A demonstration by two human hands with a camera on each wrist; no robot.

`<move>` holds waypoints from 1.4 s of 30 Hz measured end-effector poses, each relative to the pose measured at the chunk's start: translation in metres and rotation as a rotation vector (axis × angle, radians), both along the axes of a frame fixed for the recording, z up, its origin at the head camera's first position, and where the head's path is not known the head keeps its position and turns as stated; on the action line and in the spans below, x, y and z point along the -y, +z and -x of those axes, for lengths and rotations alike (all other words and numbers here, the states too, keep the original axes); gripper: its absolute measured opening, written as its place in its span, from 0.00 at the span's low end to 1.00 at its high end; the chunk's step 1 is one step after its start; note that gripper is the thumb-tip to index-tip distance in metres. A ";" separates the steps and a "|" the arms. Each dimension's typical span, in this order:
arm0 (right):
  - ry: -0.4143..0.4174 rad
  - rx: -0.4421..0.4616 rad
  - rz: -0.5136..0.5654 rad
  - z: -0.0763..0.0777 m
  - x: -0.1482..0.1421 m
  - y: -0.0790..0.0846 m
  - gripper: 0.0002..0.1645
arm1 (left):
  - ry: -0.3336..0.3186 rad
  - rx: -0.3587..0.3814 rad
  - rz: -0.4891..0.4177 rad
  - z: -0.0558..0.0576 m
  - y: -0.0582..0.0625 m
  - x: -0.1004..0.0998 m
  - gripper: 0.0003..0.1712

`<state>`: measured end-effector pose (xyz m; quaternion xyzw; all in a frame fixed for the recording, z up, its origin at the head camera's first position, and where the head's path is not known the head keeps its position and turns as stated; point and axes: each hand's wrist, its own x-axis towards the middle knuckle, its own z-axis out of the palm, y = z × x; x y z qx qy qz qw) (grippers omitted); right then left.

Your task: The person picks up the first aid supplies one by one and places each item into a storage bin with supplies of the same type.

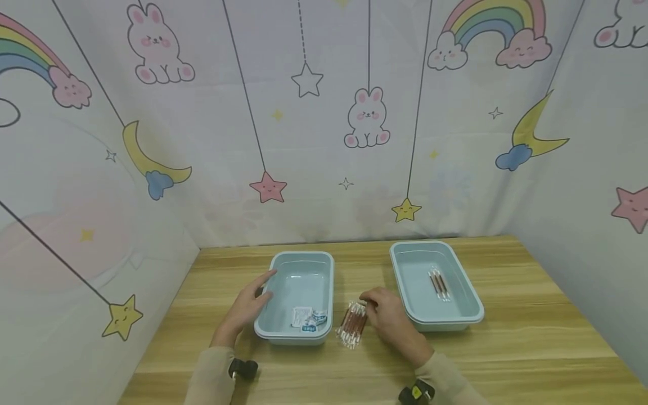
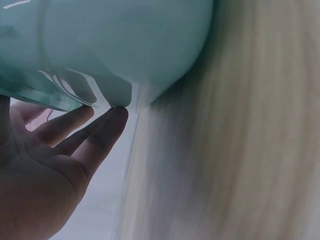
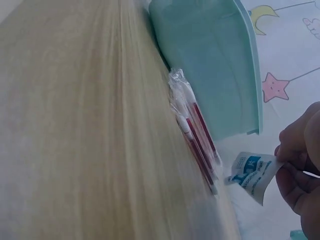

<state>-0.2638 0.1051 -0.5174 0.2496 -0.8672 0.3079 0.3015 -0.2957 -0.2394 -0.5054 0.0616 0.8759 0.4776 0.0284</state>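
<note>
My right hand [image 1: 391, 318] pinches a small white packet with blue print [image 3: 253, 175] between thumb and fingers, its corner hanging down; the head view hides it. Just left of that hand lies a pile of clear-wrapped cotton swabs with brown shafts [image 1: 352, 324], on the table between two pale blue bins. My left hand [image 1: 248, 306] rests at the left rim of the left bin [image 1: 295, 341], fingers fairly straight; in the left wrist view fingertips [image 2: 118, 116] touch its side. Several similar white-and-blue packets [image 1: 310, 319] lie in that bin's near end.
The right bin [image 1: 448, 325] stands beyond my right hand, with several wrapped swabs [image 1: 439, 284] lying inside. Both bins sit on a wood-grain table [image 1: 324, 379]. A printed cloth curtain [image 1: 324, 152] hangs along the back and sides.
</note>
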 end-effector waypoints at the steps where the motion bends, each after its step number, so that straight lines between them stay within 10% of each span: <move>1: 0.007 -0.011 0.017 0.000 0.000 0.001 0.13 | -0.001 0.001 0.000 0.000 0.000 0.000 0.30; 42: 0.007 0.233 0.268 0.009 0.000 0.038 0.11 | -0.009 -0.013 -0.009 -0.002 0.002 0.000 0.30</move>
